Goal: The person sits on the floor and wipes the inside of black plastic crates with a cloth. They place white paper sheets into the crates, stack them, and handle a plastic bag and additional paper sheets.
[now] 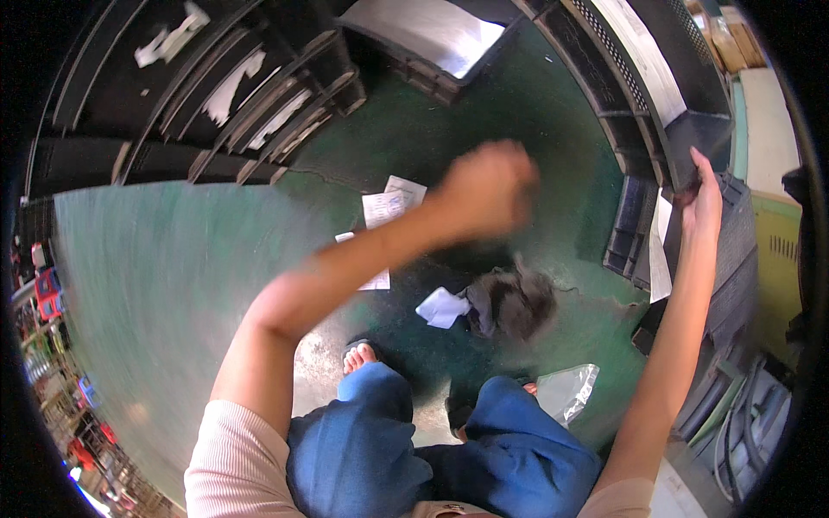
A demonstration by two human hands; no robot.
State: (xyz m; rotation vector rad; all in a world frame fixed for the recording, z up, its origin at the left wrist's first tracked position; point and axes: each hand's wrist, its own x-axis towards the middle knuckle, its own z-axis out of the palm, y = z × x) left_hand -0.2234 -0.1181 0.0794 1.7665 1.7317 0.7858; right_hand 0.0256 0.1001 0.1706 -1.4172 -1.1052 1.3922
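Note:
Over the middle of the floor my left hand (492, 186) is raised and blurred by motion. Its fingers look curled in; whatever they hold, if anything, is hidden. At the right, my right hand (704, 203) grips the edge of a black plastic crate (691, 142), with one finger stretched up along it. Below my left hand a dark, blurred bundle of cloth (518, 302) appears at floor level, beside a crumpled white piece (442, 307). Several printed paper sheets (384, 207) lie on the floor, partly hidden by my left forearm.
Stacked black crates (250, 95) with torn white labels stand at the upper left. Another crate (440, 82) with a pale sheet sits at the far side. A clear plastic bag (567, 390) lies by my right foot. Hoses (743, 423) and a green cabinet (777, 250) are at the right.

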